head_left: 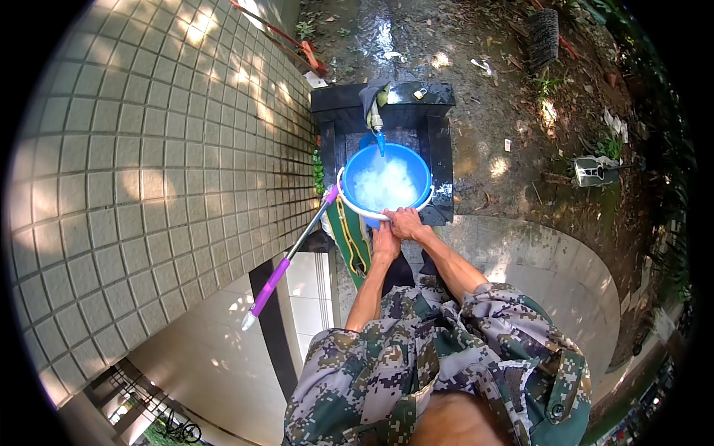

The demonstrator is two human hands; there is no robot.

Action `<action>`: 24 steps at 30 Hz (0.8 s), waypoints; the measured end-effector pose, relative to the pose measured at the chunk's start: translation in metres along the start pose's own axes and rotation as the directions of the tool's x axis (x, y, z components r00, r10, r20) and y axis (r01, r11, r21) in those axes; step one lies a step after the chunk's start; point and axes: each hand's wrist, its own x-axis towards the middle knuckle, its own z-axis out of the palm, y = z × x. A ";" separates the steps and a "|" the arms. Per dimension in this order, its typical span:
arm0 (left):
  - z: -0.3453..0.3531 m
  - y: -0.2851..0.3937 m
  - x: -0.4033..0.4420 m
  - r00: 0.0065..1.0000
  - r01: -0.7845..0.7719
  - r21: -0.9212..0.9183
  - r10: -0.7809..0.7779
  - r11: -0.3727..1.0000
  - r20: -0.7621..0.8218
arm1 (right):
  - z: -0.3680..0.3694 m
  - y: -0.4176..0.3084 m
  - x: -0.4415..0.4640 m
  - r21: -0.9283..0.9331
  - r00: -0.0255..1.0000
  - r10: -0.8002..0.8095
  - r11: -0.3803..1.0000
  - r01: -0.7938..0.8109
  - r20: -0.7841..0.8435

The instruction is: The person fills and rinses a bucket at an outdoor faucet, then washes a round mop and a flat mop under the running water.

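Note:
A blue bucket [349, 169] with a white rim stands under a tap [377, 123] with a blue nozzle. White, foamy water [384, 186] churns inside it. My right hand [405, 223] is closed on the near edge of the bucket, fingers curled over the rim. Just below and to its left, my left hand [384, 242] grips the bucket's near side, partly hidden under the right. Both hands touch each other. A purple-and-silver mop handle [297, 241] slants down and left from the bucket's left side.
A black stone basin [439, 160] surrounds the bucket, with a padlock [420, 94] on its back ledge. A tiled wall [149, 163] rises on the left. A green bag with yellow trim [349, 238] lies by the basin. Muddy ground [491, 111] stretches to the right.

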 end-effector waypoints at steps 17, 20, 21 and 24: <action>-0.024 0.004 -0.001 0.998 -0.054 0.049 0.053 0.997 0.025 | -0.009 -0.005 0.000 0.001 0.999 0.017 1.000 -0.017 -0.047; -0.027 -0.010 0.005 0.989 -0.142 0.164 0.133 0.976 0.062 | -0.009 -0.006 0.008 0.025 0.995 0.013 1.000 -0.010 -0.096; -0.025 -0.016 0.007 0.982 -0.187 0.240 0.171 0.953 0.084 | -0.007 -0.005 0.010 0.030 0.992 0.003 1.000 0.001 -0.125; -0.015 -0.038 0.015 0.974 -0.197 0.298 0.221 0.934 -0.050 | 0.000 0.000 0.011 0.000 0.983 -0.029 1.000 0.030 -0.181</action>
